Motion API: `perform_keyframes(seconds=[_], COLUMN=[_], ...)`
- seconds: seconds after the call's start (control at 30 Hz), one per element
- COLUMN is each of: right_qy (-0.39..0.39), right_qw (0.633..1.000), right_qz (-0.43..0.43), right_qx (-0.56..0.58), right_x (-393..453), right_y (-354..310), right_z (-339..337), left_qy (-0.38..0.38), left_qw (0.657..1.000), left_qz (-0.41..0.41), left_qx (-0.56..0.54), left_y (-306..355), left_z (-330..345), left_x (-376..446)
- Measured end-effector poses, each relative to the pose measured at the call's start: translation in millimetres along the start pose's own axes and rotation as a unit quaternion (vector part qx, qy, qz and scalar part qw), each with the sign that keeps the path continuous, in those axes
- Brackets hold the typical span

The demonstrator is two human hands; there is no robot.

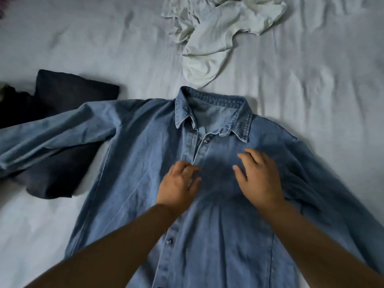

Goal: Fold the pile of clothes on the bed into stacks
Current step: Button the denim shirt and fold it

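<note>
A blue denim shirt (145, 163) lies face up on the bed, collar away from me, buttons down the front, both sleeves spread sideways. My left hand (178, 183) hovers over the button placket at chest height with its fingers loosely bent and nothing in them. My right hand (259, 175) is just right of it over the chest, fingers spread and relaxed, holding nothing. Whether either hand touches the cloth I cannot tell. A crumpled white garment (218, 38) lies beyond the collar.
A dark navy garment (68, 90) lies at the left, partly under the shirt's left sleeve, with more dark cloth (12, 107) at the left edge. The wrinkled white bedsheet (311, 80) spreads to the right and far left.
</note>
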State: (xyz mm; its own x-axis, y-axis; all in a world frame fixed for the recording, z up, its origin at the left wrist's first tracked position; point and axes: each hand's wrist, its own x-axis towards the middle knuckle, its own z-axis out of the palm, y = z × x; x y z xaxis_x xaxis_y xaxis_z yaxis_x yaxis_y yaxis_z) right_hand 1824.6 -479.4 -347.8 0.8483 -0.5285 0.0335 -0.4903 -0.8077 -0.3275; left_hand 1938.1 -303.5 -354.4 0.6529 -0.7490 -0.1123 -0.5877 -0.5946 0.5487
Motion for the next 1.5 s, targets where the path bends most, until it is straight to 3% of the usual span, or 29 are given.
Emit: perform_keyframes(seconds=[0.13,0.3,0.47,0.53,0.6,0.7,0.77,0.87,0.93,1.0,1.03,1.13,1.2,1.27,1.4,1.43,1.5], right_qy=[-0.041,-0.025,0.041,0.038,0.07,0.128,0.053,-0.038,-0.039,-0.055,-0.055,-0.064,-0.13,-0.154,0.012,0.044,0.08], right_qw=[0.997,0.999,0.996,0.99,0.986,0.991,0.996,0.994,0.996,0.995,0.996,0.995,0.989,0.987,0.987,0.986,0.989], right_qz=[0.014,0.011,-0.064,-0.098,-0.079,-0.022,0.034,0.043,0.018,0.008,0.008,0.041,0.052,0.046,0.061,0.071,0.112], right_qx=[0.058,0.035,0.048,0.095,0.133,0.038,-0.058,-0.089,-0.079,-0.077,-0.074,-0.062,-0.046,-0.019,0.149,0.142,0.05], right_x=[50,88,105,107,109,115,120,133,146,158,163,171,173,176,182,182,178], right_y=[-39,-51,-50,-50,-46,-27,-10,8,10,12,15,27,38,45,42,40,34], right_z=[18,48,61,63,56,40,33,30,23,17,16,12,14,16,23,28,45], left_qy=[0.02,0.037,-0.027,-0.086,-0.124,-0.141,-0.139,-0.081,0.04,0.144,0.137,-0.047,-0.146,-0.174,-0.118,-0.086,-0.018], left_qw=[0.999,0.997,0.965,0.953,0.95,0.951,0.953,0.965,0.967,0.964,0.971,0.992,0.986,0.981,0.989,0.993,0.997], left_qz=[-0.044,0.058,0.211,0.235,0.234,0.233,0.233,0.24,0.247,0.201,0.146,-0.006,0.015,0.056,0.071,0.062,0.042], left_qx=[-0.007,0.026,0.151,0.172,0.163,0.146,0.132,0.065,0.039,0.097,0.13,0.119,0.08,0.068,-0.049,-0.047,0.064], left_y=[-21,-35,-52,-58,-62,-66,-66,-58,-53,-47,-44,-44,-50,-54,-55,-58,-64], left_z=[-24,-31,-17,-13,-13,-16,-19,-25,-30,-37,-41,-51,-57,-67,-66,-58,-35], left_x=[57,115,167,178,181,183,184,185,191,206,216,244,256,262,262,261,255])
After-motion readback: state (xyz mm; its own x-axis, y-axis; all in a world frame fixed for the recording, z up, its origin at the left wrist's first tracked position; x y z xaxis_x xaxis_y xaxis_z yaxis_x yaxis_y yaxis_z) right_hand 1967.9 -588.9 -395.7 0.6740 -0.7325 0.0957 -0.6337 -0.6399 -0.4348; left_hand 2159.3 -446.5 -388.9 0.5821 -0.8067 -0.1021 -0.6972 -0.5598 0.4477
